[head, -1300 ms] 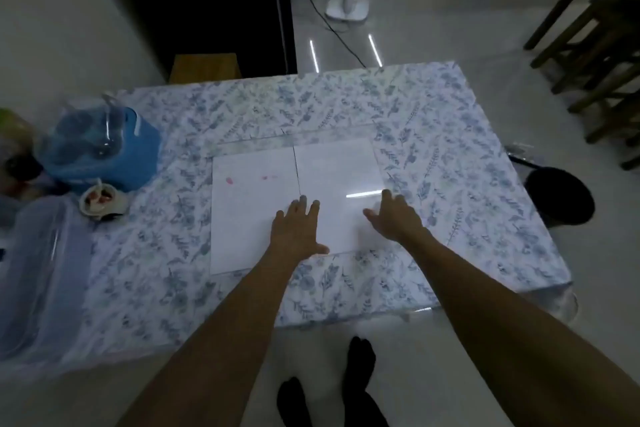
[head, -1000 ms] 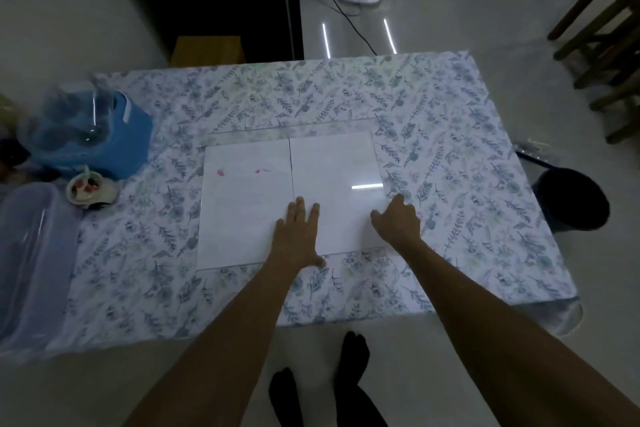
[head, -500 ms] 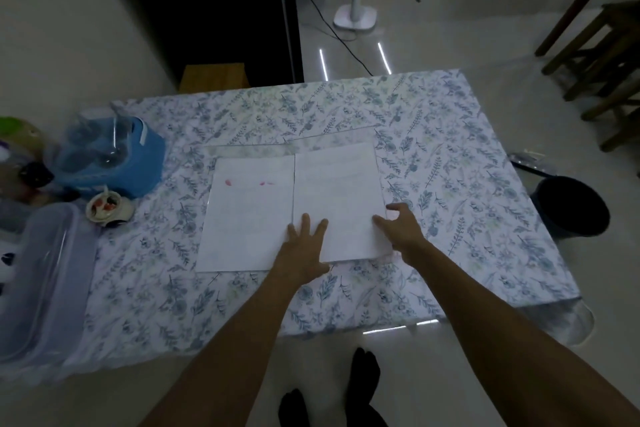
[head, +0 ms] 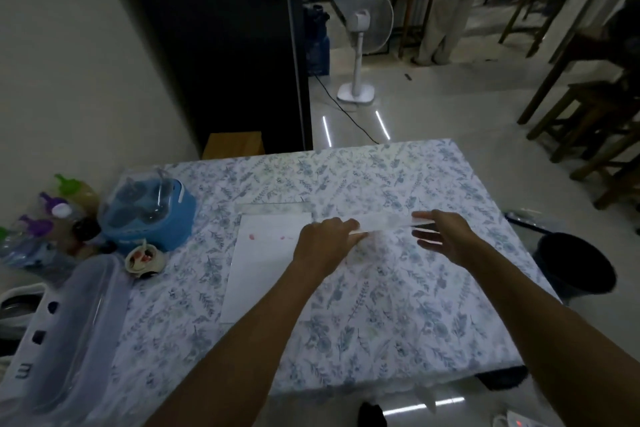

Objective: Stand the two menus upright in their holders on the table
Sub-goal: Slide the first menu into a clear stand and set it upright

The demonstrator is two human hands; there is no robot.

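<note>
Two white menus in clear holders are on the flower-patterned table [head: 398, 315]. The left menu [head: 266, 263] lies flat, with pink marks near its top and its clear base strip at the far edge. I hold the right menu [head: 384, 220] lifted off the table and tilted, so it shows nearly edge-on. My left hand [head: 325, 243] grips its left end. At the other end, my right hand [head: 446, 239] has its thumb above and its fingers below the sheet.
A blue container with a clear lid [head: 149, 215], a small cup [head: 143, 258], a clear plastic bin [head: 69, 322] and bottles [head: 34, 218] crowd the left. On the floor are a black bucket [head: 575, 270], a fan [head: 360, 45] and wooden stools [head: 595, 121]. A person [head: 446, 10] stands far back.
Both hands were pressed flat on the right menu's near edge. Now they have taken hold of it and raised it off the table, tilting it. The left menu stays flat.
</note>
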